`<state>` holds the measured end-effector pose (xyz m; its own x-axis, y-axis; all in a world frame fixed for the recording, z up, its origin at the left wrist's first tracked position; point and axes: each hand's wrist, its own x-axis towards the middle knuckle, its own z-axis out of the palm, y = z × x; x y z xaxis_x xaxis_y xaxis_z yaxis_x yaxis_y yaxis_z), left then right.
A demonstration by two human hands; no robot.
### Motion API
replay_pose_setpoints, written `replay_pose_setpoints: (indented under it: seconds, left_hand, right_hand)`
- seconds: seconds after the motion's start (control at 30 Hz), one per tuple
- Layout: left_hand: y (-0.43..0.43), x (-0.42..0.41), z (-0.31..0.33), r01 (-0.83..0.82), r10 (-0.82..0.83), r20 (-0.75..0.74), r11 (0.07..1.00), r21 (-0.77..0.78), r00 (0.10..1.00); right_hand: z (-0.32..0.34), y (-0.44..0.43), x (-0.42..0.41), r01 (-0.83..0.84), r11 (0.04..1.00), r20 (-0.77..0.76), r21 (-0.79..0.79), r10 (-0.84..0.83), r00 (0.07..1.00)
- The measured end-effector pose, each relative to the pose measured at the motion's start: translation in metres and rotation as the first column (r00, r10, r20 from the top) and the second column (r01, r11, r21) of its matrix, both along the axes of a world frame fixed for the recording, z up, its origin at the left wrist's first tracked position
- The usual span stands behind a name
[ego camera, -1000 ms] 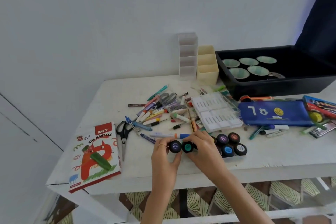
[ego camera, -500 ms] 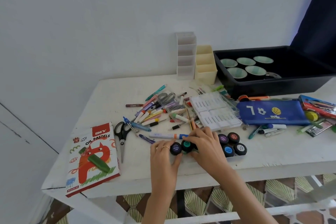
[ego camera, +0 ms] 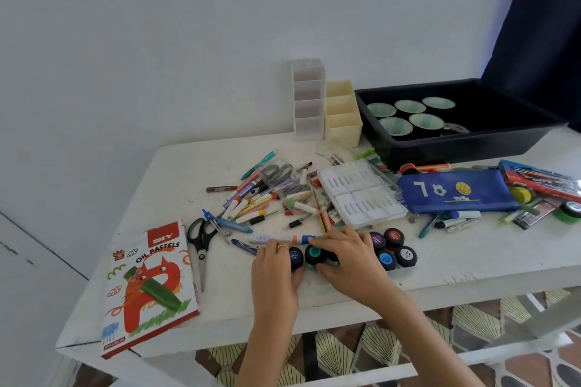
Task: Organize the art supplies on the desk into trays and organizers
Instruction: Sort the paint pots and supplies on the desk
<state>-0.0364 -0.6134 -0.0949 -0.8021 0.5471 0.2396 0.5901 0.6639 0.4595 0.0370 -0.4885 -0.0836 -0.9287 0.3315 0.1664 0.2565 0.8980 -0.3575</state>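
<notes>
Small black paint jars lie near the white table's (ego camera: 176, 166) front edge. My left hand (ego camera: 276, 273) grips a purple-labelled jar (ego camera: 296, 257). My right hand (ego camera: 345, 261) holds a teal-labelled jar (ego camera: 313, 253) right beside it. Several more jars (ego camera: 394, 248) sit in a clear tray just right of my right hand. A heap of markers and pens (ego camera: 261, 198) lies behind my hands. At the back stand a white organizer (ego camera: 306, 100), a cream organizer (ego camera: 342, 118) and a black tray (ego camera: 471, 141) with green-lidded cups.
An oil pastels box (ego camera: 147, 289) lies at the front left, black scissors (ego camera: 201, 239) next to it. A clear compartment box (ego camera: 361, 195) and a blue pencil case (ego camera: 452, 193) sit mid-table. More pens, tape and a red case (ego camera: 540, 179) crowd the right end.
Both hands stay on the two jars and have drifted slightly right and back, closer to the clear tray. The camera has shifted a little.
</notes>
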Motion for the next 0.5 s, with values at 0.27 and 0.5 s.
replay_pose_setpoints:
  seconds: [0.27,0.5]
  left_hand:
    - [0.006,-0.010,0.018,0.046,-0.041,0.093,0.998,-0.048,0.995]
    - [0.055,-0.025,0.036,-0.092,0.044,0.232,0.975,0.200,0.972]
  right_hand:
    - [0.016,0.049,0.016,0.316,0.842,-0.216,-0.437,-0.440,0.872]
    - [0.030,0.111,0.003,0.639,0.415,0.072,-0.647,-0.802,0.593]
